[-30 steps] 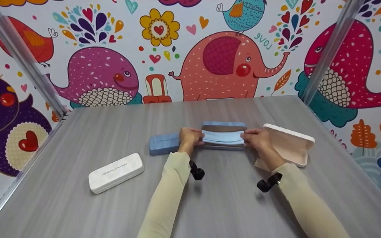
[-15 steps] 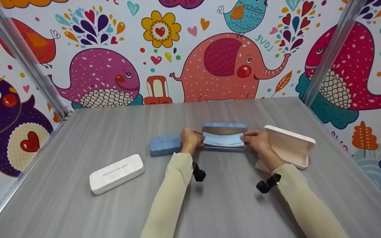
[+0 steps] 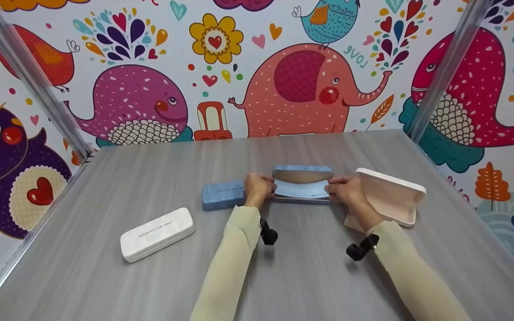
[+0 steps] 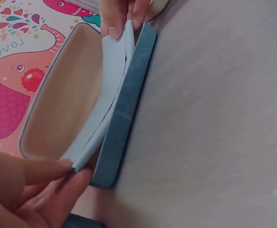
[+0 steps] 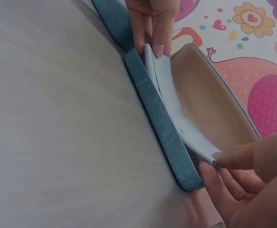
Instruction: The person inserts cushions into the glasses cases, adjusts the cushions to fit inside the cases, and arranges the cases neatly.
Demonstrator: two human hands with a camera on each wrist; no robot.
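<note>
A folded light-blue cloth sags in the middle over the bottom half of an open blue glasses case with a tan lining. My left hand pinches the cloth's left end between thumb and fingers. At the other end my right hand pinches it the same way. In the left wrist view the cloth runs along the inside of the case's front wall. The right wrist view shows the folded layers of the cloth between both hands' fingertips.
A shut blue glasses case lies left of the open one, partly behind my left hand. Nearer on the left is a shut white glasses case with printed lettering. An open white glasses case stands beside my right hand. A patterned wall rises behind the table.
The cloth has sunk lower into the open blue case and its middle sags more. Both hands keep their pinch on its ends and have hardly moved.
</note>
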